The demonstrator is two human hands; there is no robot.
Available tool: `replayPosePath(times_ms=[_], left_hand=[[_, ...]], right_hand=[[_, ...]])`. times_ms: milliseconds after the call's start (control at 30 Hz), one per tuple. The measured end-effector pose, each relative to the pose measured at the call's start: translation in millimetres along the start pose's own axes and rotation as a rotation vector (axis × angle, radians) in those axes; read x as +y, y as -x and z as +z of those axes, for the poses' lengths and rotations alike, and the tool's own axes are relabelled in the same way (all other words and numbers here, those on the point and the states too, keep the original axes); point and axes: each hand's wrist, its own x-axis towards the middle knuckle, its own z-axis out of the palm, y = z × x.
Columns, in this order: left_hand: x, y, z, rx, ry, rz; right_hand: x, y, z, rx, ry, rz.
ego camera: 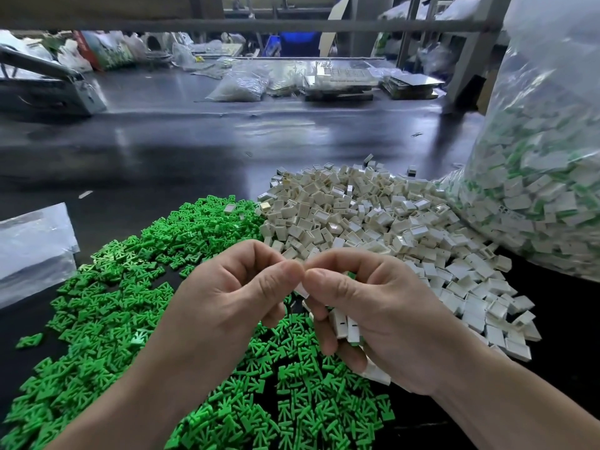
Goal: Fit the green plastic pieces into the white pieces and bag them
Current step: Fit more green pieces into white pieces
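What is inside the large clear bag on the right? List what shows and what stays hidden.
Through the clear bag show many white pieces with green pieces among them. Anything deeper in, behind those outer pieces, is covered.

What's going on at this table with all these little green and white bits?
A person is assembling small plastic parts by hand. The left hand and right hand pinch one white piece between their fingertips, and the right hand also cradles a few spare white pieces. Loose green pieces and a white pile lie on the dark table; a big clear bag at the right already holds many white-and-green ones.
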Motion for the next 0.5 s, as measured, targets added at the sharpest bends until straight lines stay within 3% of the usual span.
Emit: replayPosePath(times_ms=[200,267,400,500], left_hand=[[1,0,-1,0.011,-0.156,0.020],[-2,-2,-11,0.035,-0.438,-0.017],[-15,-8,-23,-0.029,-1.248,-0.165],[-23,-12,-20,-0.101,-1.423,-0.267]], right_hand=[[2,-1,-2,-0.005,-0.051,0.022],[0,-3,-4,-0.003,-0.167,0.064],[1,-7,-12,0.020,-0.335,0.133],[4,-9,-14,0.020,-0.377,0.159]])
